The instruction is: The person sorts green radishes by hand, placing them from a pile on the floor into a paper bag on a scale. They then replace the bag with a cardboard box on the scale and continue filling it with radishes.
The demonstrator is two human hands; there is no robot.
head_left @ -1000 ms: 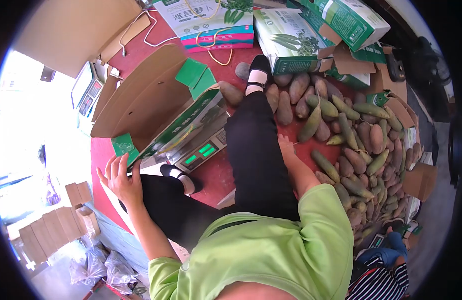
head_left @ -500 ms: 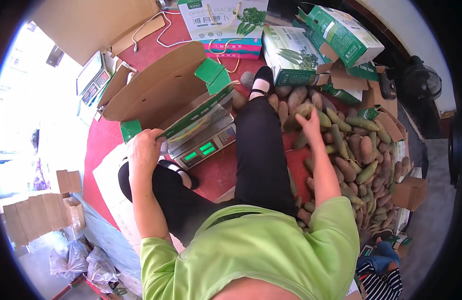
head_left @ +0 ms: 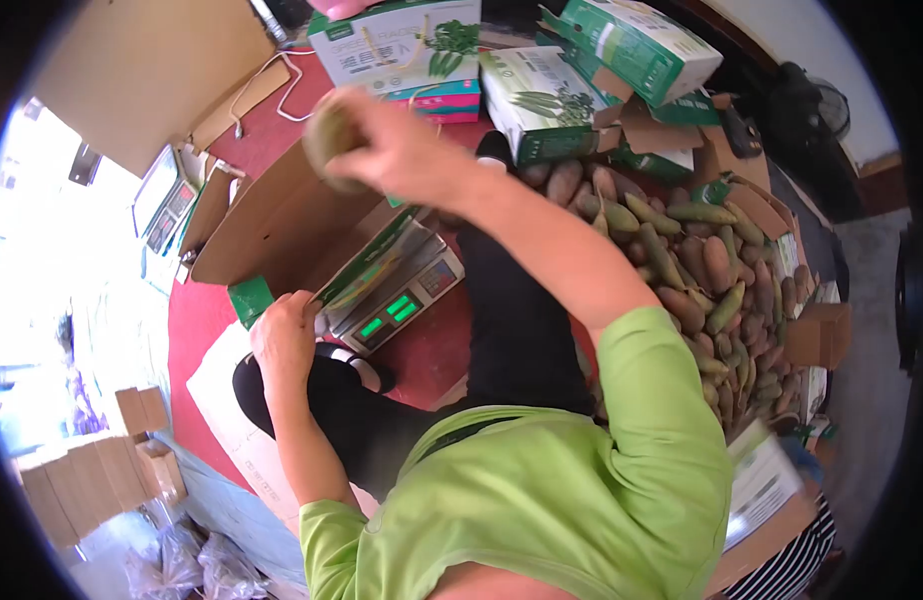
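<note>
Over the open cardboard box (head_left: 282,215), my right hand (head_left: 397,150) is closed around a green radish (head_left: 334,145), both smeared by motion. The box rests on a digital scale (head_left: 402,310) with lit green numbers. My left hand (head_left: 285,335) pinches the near left edge of the box, by its green corner flap (head_left: 250,300). To the right of my legs lies a large heap of radishes (head_left: 717,262), green and brownish. The inside of the box is mostly hidden from me.
Printed radish cartons (head_left: 542,105) stand beyond the heap, beside a carton with rope handles (head_left: 397,45). A second scale (head_left: 167,215) is at the left. A person in a striped top (head_left: 792,560) is at the lower right, near a tilted carton (head_left: 767,500). A fan (head_left: 812,105) stands far right.
My right hand has lifted a radish off the heap and swung it left over the box. My left hand stays on the box edge. A carton now shows in front of the person at the lower right.
</note>
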